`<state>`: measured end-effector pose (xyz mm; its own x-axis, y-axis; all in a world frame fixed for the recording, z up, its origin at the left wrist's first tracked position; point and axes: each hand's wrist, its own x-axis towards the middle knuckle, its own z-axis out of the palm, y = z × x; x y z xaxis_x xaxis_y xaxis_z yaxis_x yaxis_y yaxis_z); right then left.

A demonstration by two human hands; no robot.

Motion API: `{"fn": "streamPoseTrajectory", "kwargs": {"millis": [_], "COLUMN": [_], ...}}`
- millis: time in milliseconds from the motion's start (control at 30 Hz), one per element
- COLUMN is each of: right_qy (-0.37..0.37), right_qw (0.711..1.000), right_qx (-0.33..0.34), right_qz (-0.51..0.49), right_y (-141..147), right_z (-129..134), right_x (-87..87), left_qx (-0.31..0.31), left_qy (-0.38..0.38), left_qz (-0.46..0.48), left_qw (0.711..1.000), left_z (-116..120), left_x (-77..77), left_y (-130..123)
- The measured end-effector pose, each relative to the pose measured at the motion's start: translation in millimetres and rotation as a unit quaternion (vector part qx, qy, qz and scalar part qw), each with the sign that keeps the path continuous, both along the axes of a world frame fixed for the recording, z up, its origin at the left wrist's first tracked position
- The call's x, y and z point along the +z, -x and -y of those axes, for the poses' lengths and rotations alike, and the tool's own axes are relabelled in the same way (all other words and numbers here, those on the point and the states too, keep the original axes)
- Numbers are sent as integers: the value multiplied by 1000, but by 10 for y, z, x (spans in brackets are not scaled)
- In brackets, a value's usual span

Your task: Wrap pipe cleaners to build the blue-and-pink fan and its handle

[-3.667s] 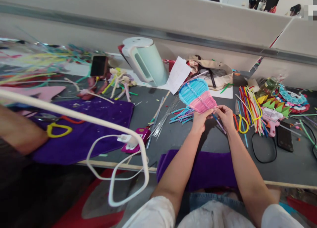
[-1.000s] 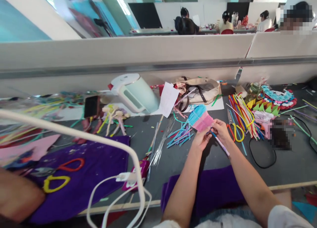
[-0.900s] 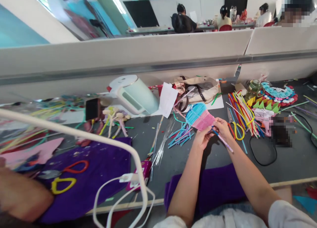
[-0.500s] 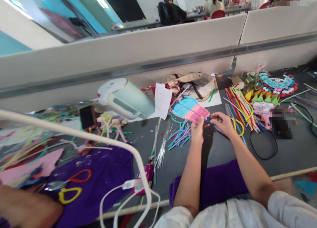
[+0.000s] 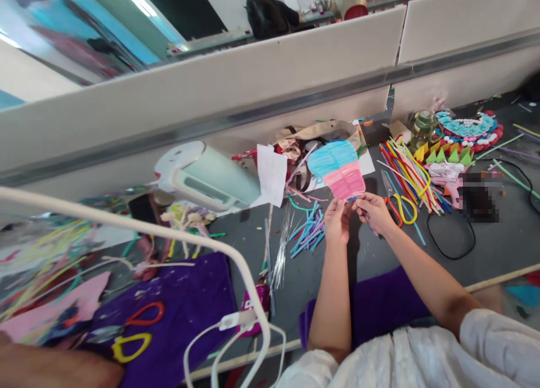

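A flat blue-and-pink craft piece (image 5: 340, 166), rounded at the top and narrower below, is held up over the table. My left hand (image 5: 336, 219) pinches its lower pink edge. Close beside it, my right hand (image 5: 374, 212) is closed at the lower right corner, holding a dark blue-purple pipe cleaner (image 5: 351, 198) that runs along the bottom edge. Fingers partly hide where the strip meets the piece. Short blue and purple pipe cleaner pieces (image 5: 310, 230) lie left of my hands. Scissors with yellow and orange handles (image 5: 405, 209) rest just to the right.
Long coloured pipe cleaners (image 5: 409, 171) and a pink glue gun (image 5: 448, 186) lie at right. A pale green appliance (image 5: 211, 174) stands left, behind a white cable (image 5: 169, 228). More scissors (image 5: 134, 343) rest on purple cloth (image 5: 198, 298). Another person's arm (image 5: 54, 365) enters lower left.
The craft piece has turned more upright, its pink edge now facing down toward me. My right hand has come closer to my left. The camera view has shifted slightly.
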<state>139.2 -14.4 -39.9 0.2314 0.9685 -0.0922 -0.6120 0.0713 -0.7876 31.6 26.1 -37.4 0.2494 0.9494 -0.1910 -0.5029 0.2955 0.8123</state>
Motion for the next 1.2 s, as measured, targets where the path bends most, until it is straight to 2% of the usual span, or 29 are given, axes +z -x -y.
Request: {"fn": "streamPoseTrajectory", "kwargs": {"millis": [100, 200, 333, 400, 567, 767, 1033, 1200], "right_qy": [7, 19, 35, 43, 35, 25, 12, 10], "right_qw": [1000, 997, 993, 993, 995, 994, 993, 990], "right_qx": [14, 23, -33, -52, -47, -54, -57, -68], "right_qz": [-2, 65, 112, 99, 82, 89, 99, 124], "right_y": [5, -42, -138, -171, -194, -209, -216, -209], "right_z": [16, 24, 8, -7, -27, -26, -22, -15], "right_x": [23, 38, 14, -16, -73, -71, -58, -58], "left_qx": [20, 39, 50, 46, 22, 29, 4, -6], "left_qy": [8, 15, 4, 3, 11, 34, -15, -16], "left_qz": [-2, -26, -36, -41, -37, -16, -37, -59], "left_qw": [1000, 999, 998, 998, 999, 999, 999, 998], "left_z": [-3, -8, -3, 7, 22, 2, 17, 8], "left_x": [-28, -47, -61, -57, -34, -62, -30, -50], "left_y": [2, 4, 4, 2, 16, 37, 40, 32]}}
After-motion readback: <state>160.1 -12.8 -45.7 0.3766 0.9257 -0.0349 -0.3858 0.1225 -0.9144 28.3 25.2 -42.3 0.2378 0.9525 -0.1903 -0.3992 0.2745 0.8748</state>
